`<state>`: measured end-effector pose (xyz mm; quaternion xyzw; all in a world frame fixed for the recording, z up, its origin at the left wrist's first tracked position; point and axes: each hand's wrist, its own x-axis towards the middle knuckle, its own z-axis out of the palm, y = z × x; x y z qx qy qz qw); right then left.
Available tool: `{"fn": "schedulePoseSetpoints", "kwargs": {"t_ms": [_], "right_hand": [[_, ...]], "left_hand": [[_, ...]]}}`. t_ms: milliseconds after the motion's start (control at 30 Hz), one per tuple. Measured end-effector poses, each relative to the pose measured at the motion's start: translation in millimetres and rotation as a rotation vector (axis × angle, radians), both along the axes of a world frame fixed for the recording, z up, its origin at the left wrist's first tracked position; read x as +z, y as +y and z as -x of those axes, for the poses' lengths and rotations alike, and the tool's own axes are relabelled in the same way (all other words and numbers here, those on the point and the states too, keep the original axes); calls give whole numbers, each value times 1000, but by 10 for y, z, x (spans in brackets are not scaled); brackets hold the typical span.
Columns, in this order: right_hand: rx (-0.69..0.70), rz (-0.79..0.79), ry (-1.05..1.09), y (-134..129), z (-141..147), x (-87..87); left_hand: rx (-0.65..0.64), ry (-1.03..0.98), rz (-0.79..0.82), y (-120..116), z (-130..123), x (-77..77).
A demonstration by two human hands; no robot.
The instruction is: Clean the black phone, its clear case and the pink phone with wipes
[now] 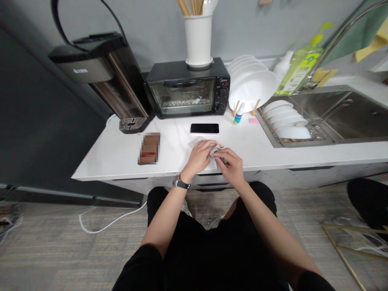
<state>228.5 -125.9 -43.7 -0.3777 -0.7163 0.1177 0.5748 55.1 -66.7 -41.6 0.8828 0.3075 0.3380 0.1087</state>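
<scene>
At the counter's front edge, both my hands hold a pale, crumpled thin sheet (215, 150), like a tissue or a wipe. My left hand (198, 157), with a dark-strapped watch (182, 183) on its wrist, grips it from the left. On the right side, my right hand (232, 165) pinches the sheet between thumb and fingers. Whether something else lies inside the sheet is hidden. Just beyond my hands, a black-screened phone (204, 128) lies flat. A small spray bottle (238, 114) with a blue label stands upright farther back to the right.
A pixelated brown object (149, 148) lies on the white counter (172, 151) to the left. Behind are a tall black dispenser (121, 81), a toaster oven (188, 95) and white plates (253, 87). The sink (342, 117) with bowls (285, 117) is to the right.
</scene>
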Motion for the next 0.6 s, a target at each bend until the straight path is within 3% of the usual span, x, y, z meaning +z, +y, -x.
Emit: {"fn": "schedulePoseSetpoints", "kwargs": {"t_ms": [600], "right_hand": [[-252,2,78,109,-124,-45]], "left_hand": [[33,9,-35,-1,-27,21]]}}
